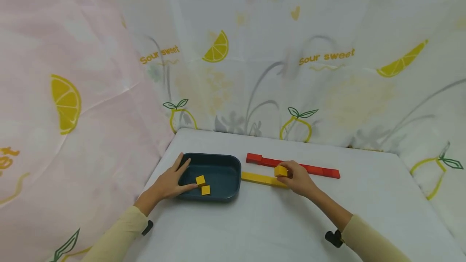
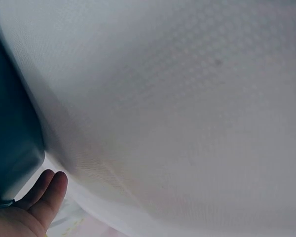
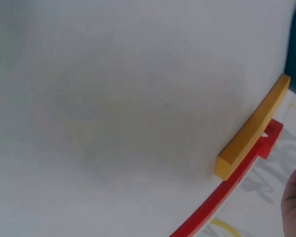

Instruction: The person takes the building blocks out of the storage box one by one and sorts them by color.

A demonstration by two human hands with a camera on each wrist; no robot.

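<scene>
**A:** What are the fingers doing on your side?

**B:** I am seeing the right hand (image 1: 297, 179) pinching a small yellow wooden cube (image 1: 280, 170) between curled fingertips and thumb. The cube is sitting just above the right end of the row of yellow wooden blocks (image 1: 259, 178), between that row and the long row of red wooden blocks (image 1: 293, 166) behind it. The left hand (image 1: 171, 182) is lying with its fingers straight and spread on the near-left rim of the dark blue-green rounded plastic tray (image 1: 225, 169), holding nothing.

**A:** Is the left index finger touching anything in the tray?

**B:** I am seeing it reaching in towards two more small yellow cubes (image 1: 202, 185) lying on the tray floor; whether it is touching the nearer one I cannot tell.

**A:** And the wrist views?

**B:** The left wrist camera is showing only relaxed fingertips (image 2: 48, 192) beside the tray's corner (image 2: 12, 148). The right wrist camera is catching the yellow row (image 3: 254, 127) lying alongside the red row (image 3: 222, 197), the two seemingly touching, with a sliver of the hand at the frame edge.

**A:** Where is all this lying?

**B:** On the white cloth-covered table (image 1: 273, 225), tray to the left, block rows just beside it to the right. Lemon-printed curtains (image 1: 327, 55) are hanging behind and to the left, and pale yellow sleeves (image 1: 367, 237) are covering both forearms.
</scene>
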